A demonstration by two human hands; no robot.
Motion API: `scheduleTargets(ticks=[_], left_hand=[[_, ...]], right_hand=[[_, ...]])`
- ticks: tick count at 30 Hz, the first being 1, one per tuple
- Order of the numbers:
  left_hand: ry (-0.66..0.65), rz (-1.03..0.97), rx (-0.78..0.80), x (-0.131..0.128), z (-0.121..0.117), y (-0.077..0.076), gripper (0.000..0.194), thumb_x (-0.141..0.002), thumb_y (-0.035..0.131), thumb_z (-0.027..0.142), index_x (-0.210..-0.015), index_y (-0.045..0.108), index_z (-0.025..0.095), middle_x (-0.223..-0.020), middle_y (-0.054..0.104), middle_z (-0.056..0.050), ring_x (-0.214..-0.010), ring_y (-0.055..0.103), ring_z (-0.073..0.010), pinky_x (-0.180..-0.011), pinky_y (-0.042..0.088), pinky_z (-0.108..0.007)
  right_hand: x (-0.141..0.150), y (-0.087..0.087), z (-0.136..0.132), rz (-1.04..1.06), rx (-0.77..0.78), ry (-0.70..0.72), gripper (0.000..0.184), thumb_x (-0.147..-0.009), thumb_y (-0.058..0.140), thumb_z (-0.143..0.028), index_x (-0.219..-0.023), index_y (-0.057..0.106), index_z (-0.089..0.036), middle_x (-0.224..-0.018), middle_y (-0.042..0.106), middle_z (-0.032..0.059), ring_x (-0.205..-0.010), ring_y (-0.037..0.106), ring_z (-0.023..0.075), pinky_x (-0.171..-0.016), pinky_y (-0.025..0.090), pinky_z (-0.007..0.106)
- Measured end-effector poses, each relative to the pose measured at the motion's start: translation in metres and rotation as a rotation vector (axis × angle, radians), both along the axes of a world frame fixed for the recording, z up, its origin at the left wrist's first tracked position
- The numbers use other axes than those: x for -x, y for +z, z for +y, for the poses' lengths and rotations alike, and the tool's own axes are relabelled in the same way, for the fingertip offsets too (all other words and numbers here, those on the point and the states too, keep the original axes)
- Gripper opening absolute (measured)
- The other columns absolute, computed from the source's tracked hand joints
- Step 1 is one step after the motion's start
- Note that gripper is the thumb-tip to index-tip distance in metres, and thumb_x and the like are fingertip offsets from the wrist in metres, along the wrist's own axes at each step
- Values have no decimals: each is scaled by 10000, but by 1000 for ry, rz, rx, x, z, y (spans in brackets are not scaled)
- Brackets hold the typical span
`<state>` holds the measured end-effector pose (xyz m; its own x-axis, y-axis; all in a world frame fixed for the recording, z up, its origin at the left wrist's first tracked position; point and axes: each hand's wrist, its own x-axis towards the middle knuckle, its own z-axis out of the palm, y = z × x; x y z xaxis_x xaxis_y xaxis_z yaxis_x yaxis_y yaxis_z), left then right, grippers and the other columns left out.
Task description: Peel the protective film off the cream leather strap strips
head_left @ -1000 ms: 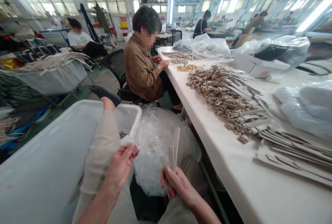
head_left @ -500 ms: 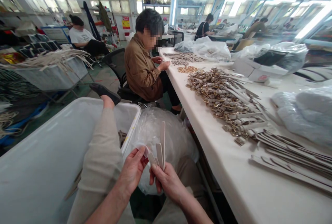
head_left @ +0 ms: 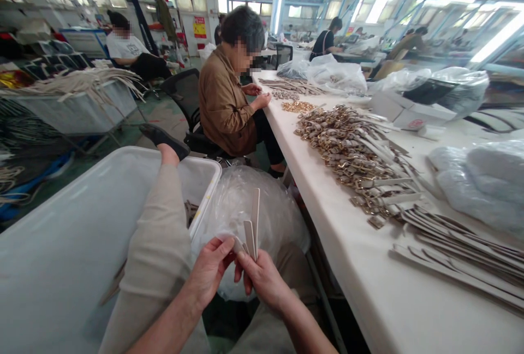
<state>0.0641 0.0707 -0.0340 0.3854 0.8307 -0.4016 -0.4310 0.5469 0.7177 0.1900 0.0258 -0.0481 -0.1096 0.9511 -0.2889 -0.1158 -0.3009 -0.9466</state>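
In the head view my right hand (head_left: 262, 277) is closed round several flat beige straps (head_left: 255, 217), which fan upward, one standing taller than the rest. My left hand (head_left: 210, 266) is pinched just left of them, its fingertips touching or nearly touching the lowest strap end. A thin, whitish, see-through piece (head_left: 224, 235) shows at the left fingertips; it looks like plastic film, though its outline blends into the bag behind. Both hands are above my lap, in front of a large clear plastic bag (head_left: 262, 201). The straps' lower ends are hidden in my right palm.
A white table (head_left: 347, 266) on the right bears a heap of straps with gold buckles (head_left: 347, 152), long straps (head_left: 462, 250) and plastic bags. My leg rests in a white bin (head_left: 82, 212) on the left. A co-worker (head_left: 229, 97) in brown sits at the table ahead.
My left hand has moved slightly closer to my right hand and the strap ends. The whitish film shows less between the fingers. The camera view has shifted slightly.
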Motion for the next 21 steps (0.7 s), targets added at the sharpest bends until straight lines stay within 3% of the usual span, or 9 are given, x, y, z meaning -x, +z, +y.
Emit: scheduleTargets(ticks=[3, 7, 10, 13, 17, 21], left_hand=[[-14, 26, -2, 5, -3, -3, 356, -621, 900, 407, -703, 692, 129, -664, 673, -26, -496, 565, -134, -417, 461, -242], [208, 41, 91, 23, 5, -8, 382, -515, 964, 343, -733, 733, 132, -725, 718, -31, -658, 645, -138, -620, 538, -223], [319, 51, 182, 36, 9, -9, 454, -387, 1003, 315, -713, 740, 141, -719, 715, -12, -639, 628, -114, -627, 525, -209], [199, 59, 219, 35, -3, -10, 444, -406, 999, 327, -724, 753, 139, -706, 701, -14, -615, 601, -109, -634, 513, -226], [-64, 75, 127, 16, -34, -15, 320, -610, 908, 352, -782, 772, 118, -748, 708, -59, -637, 582, -125, -643, 465, -234], [-85, 198, -35, 21, -36, -15, 256, -693, 828, 334, -803, 781, 108, -746, 702, -71, -645, 544, -128, -630, 406, -228]], right_hand=[[-1, 2, -2, 4, 15, 38, 602, -857, 506, -741, -749, 578, -154, -639, 608, -1, -349, 441, 46, -344, 271, 179], [-15, 2, -22, 17, 44, 164, 518, -890, 539, -670, -863, 584, -155, -698, 668, 25, -413, 542, 83, -399, 362, 183], [-30, 2, -42, -92, 79, 163, 517, -888, 546, -668, -766, 555, -165, -607, 640, 19, -432, 549, 98, -432, 396, 196], [-36, 4, -51, -195, 120, 128, 564, -854, 531, -730, -704, 514, -187, -548, 600, 7, -393, 505, 95, -393, 348, 200], [-25, 12, -42, -248, 95, 109, 603, -827, 517, -776, -727, 547, -183, -535, 579, 4, -394, 490, 105, -406, 365, 219], [-31, 18, -41, -226, 84, 208, 644, -805, 508, -810, -757, 587, -172, -597, 592, 22, -429, 479, 103, -429, 362, 229]])
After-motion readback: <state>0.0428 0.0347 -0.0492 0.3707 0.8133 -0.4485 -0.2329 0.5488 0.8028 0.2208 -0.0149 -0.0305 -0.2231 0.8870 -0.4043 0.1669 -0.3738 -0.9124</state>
